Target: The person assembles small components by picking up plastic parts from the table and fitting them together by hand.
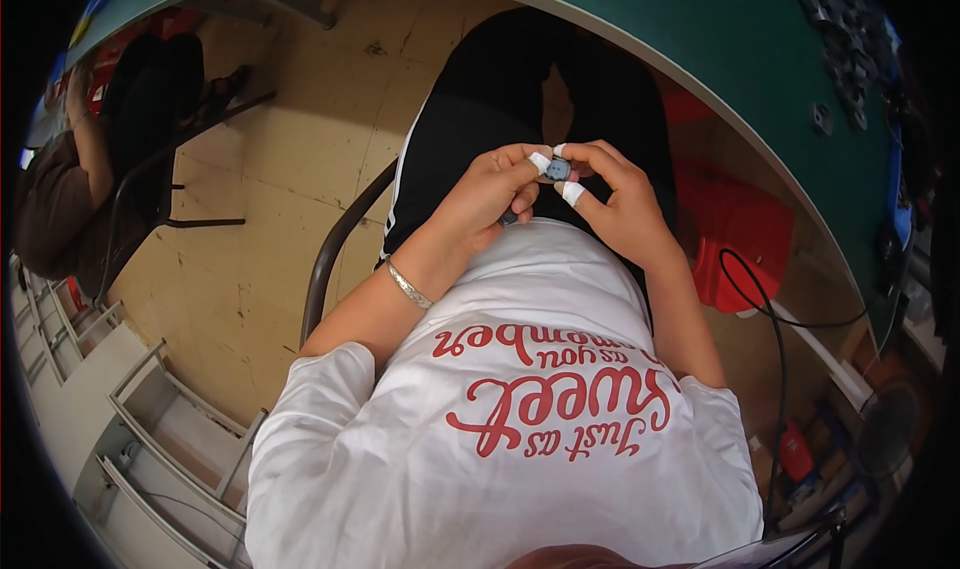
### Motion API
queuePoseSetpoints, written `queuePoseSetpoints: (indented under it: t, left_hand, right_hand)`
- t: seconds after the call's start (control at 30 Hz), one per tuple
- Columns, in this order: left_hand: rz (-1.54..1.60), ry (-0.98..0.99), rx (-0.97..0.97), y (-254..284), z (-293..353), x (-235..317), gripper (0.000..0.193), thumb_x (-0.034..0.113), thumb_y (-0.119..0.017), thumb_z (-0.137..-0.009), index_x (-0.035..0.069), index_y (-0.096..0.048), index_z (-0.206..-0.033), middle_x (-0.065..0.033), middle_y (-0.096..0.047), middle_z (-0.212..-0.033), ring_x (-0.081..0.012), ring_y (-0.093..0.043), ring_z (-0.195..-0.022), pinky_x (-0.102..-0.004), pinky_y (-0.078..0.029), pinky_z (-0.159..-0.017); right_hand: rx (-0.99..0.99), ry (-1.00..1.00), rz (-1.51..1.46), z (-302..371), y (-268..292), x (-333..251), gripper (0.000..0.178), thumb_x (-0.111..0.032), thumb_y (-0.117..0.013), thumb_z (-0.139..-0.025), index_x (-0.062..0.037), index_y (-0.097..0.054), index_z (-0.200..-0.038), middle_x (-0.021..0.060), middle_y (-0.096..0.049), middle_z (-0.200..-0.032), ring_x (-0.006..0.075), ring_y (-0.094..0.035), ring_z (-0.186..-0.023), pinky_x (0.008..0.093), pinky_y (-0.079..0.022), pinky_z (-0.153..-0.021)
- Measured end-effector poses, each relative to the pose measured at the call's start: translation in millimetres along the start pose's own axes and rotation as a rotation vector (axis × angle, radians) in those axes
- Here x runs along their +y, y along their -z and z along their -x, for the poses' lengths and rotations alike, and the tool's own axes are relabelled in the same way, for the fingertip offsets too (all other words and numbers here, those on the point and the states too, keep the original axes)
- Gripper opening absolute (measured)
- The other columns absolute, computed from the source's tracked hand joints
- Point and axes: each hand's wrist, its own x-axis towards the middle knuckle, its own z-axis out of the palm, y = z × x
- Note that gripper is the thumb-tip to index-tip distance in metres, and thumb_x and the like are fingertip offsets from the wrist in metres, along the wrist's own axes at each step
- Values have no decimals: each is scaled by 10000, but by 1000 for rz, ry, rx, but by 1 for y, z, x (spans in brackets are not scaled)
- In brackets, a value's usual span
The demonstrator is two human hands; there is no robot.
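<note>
Above my lap, both hands meet at a small blue-grey plastic piece (557,171), which looks like a connector housing. My left hand (490,187) is closed, its taped thumb and finger pinching the piece from the left. Another small dark piece (509,217) peeks out beneath its curled lower fingers. From the right, my right hand (625,197) pinches the same grey piece between taped thumb and forefinger. White tape wraps several fingertips. The far side of the piece is partly hidden by the fingers.
A green table (740,79) curves around in front, with a heap of dark small parts (845,39) at its right. Below stands a red stool or bin (740,234) with a black cable (770,314). Another person (70,189) sits at left; grey metal racks (180,419) stand behind.
</note>
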Motion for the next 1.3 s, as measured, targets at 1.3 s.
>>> queuePoseSetpoints:
  t: [1.3]
  left_hand:
    - [-1156,-1059,28,-25,34,33,366,79,-756,-742,64,-644,-1091,-96,-647,-1007,-135,-527,-572,-241,-419,-486]
  right_hand:
    - [61,-227,-869,-2,15,-30,356,66,-572,-828,23,-475,-1168,92,-638,-936,124,-613,-859,250,-495,-789]
